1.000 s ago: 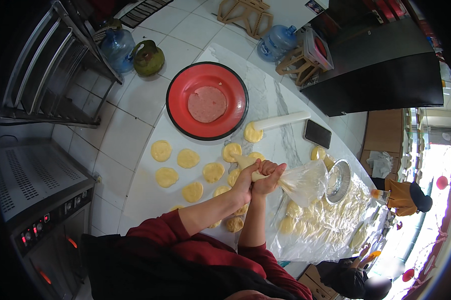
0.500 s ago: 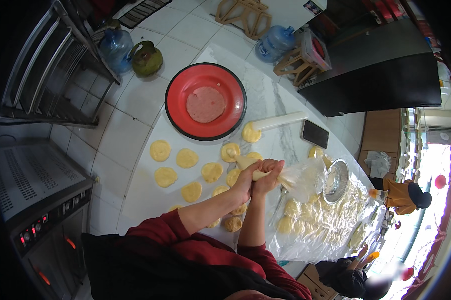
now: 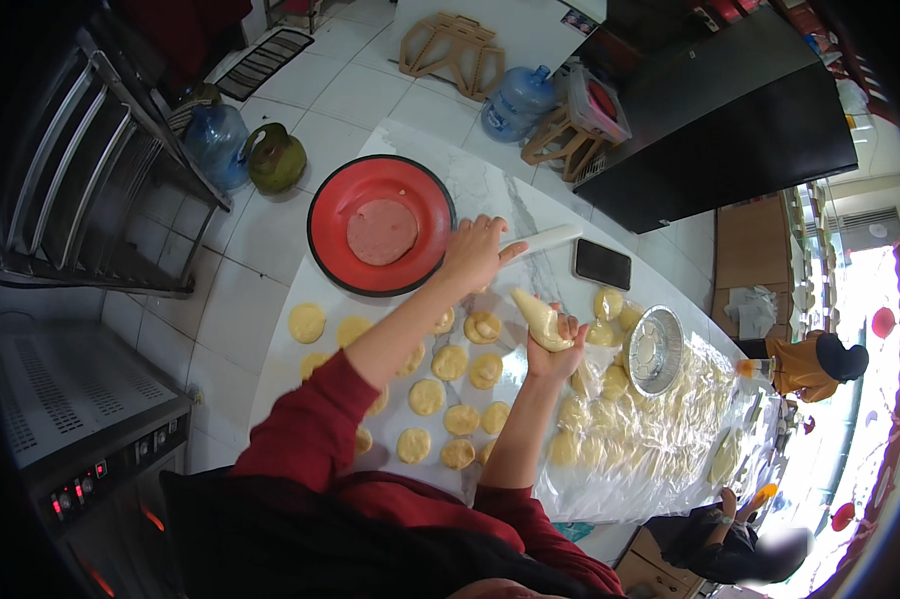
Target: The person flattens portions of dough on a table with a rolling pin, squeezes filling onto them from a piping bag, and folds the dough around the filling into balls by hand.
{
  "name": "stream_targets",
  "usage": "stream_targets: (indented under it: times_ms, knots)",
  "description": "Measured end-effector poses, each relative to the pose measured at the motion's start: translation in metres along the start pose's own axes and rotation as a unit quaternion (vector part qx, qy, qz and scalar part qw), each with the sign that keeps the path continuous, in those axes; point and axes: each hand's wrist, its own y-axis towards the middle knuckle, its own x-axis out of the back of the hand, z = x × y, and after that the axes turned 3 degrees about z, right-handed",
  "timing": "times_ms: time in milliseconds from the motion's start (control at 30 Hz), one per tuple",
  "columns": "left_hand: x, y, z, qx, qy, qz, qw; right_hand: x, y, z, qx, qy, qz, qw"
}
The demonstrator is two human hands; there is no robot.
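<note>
In my right hand [image 3: 555, 344] I grip a piping bag [image 3: 540, 317] of pale yellow filling, its tip pointing up and left. My left hand [image 3: 477, 250] is off the bag, thumb and fingers apart, over the near end of a white rolling pin [image 3: 555, 237]; what lies beneath the palm is hidden. Flattened yellow dough rounds [image 3: 427, 396] sit in rows below my hands. A few, like the dough round with filling [image 3: 483, 327], carry a paler blob on top. My left forearm covers part of the rows.
A red bowl [image 3: 325, 225] with pinkish contents stands left of my left hand. Right of the rolling pin lies a phone [image 3: 602, 264]. Beyond my right hand are a foil bowl [image 3: 657, 349] and dough under clear plastic [image 3: 640, 439]. Two people are farther right.
My hands have parted. The left let go of the piping bag and went up and left to the rolling pin's end; the right keeps the bag. The whole view has shifted somewhat.
</note>
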Motion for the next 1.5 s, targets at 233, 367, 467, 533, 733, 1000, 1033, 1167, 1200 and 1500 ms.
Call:
stream_targets:
  times_ms: [233, 367, 467, 533, 733, 1000, 1033, 1167, 1200, 1500]
  knots:
    - [-0.028, 0.051, 0.031, -0.016, 0.078, 0.127, 0.989, -0.048, -0.001, -0.001, -0.080, -0.123, -0.042, 0.988]
    - [-0.030, 0.058, 0.022, -0.084, 0.144, 0.133, 0.977, -0.052, 0.008, -0.009, -0.053, -0.210, -0.040, 0.975]
    - [-0.029, 0.067, 0.008, -0.094, 0.153, 0.181, 0.967, -0.019, 0.026, -0.004, -0.119, 0.041, 0.120, 0.985]
    - [-0.025, 0.073, 0.016, -0.067, 0.157, 0.222, 0.960, -0.029, 0.025, -0.018, -0.109, 0.028, 0.077, 0.991]
    - [-0.029, 0.083, 0.031, -0.129, 0.165, 0.107, 0.972, -0.050, 0.021, -0.052, -0.087, -0.327, 0.013, 0.941]
    - [-0.027, 0.076, 0.033, -0.095, 0.183, 0.081, 0.975, -0.036, 0.015, -0.100, -0.022, -0.347, 0.032, 0.937]
    - [-0.024, 0.072, 0.034, -0.092, 0.183, 0.079, 0.975, -0.035, 0.015, -0.104, -0.008, -0.379, 0.044, 0.924]
    - [0.000, 0.056, 0.018, -0.187, 0.039, -0.052, 0.980, -0.025, 0.016, -0.105, 0.015, -0.406, 0.029, 0.913]
    - [0.012, 0.049, 0.010, -0.226, -0.015, -0.094, 0.969, -0.022, 0.016, -0.104, 0.014, -0.407, 0.030, 0.913]
    - [0.135, -0.115, 0.105, -0.239, -0.203, -0.402, 0.860, -0.038, 0.034, -0.090, 0.093, -0.380, 0.003, 0.920]
